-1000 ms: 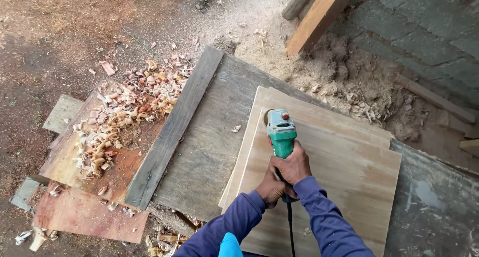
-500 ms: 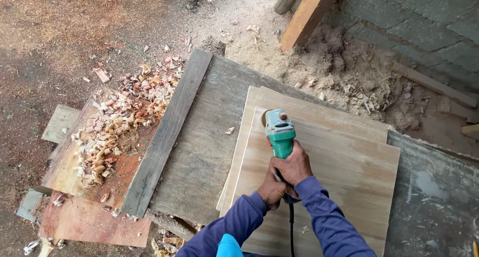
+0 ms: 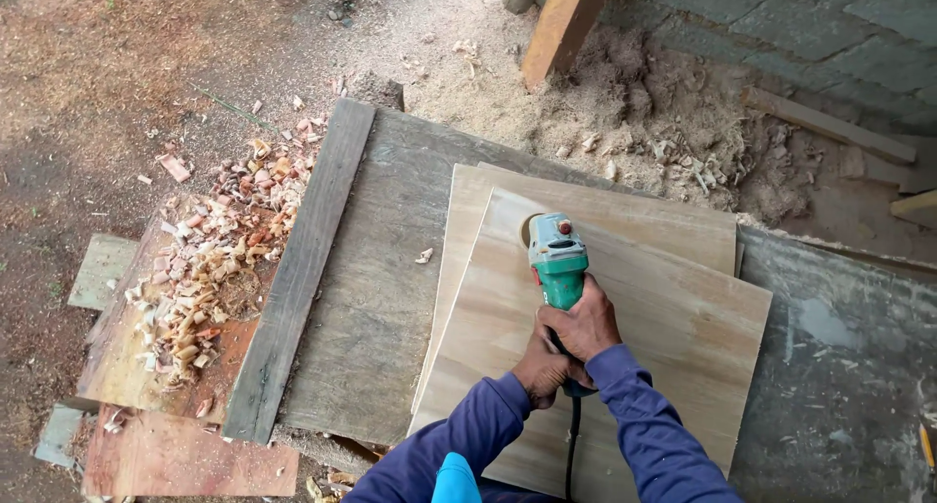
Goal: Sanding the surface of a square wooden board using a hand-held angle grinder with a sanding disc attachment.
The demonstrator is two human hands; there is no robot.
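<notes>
Both hands grip 1 green sander, its head down flat on the top ply sheet near that sheet's far left corner. The right hand has its fingers closed round the body just behind the head; the left hand is wrapped shut round the rear of the handle, where a black cord drops toward the person. The tool looks compact and stiff, probably fairly heavy for its size and prone to buzz and pull sideways, so a 2-handed hold along the body seems the sound one. It is green plastic with a grey top and a small red button. The pale sheet lies on a 2nd sheet, both on a grey board, and being thin it may flex. Shavings lie well off to the left
</notes>
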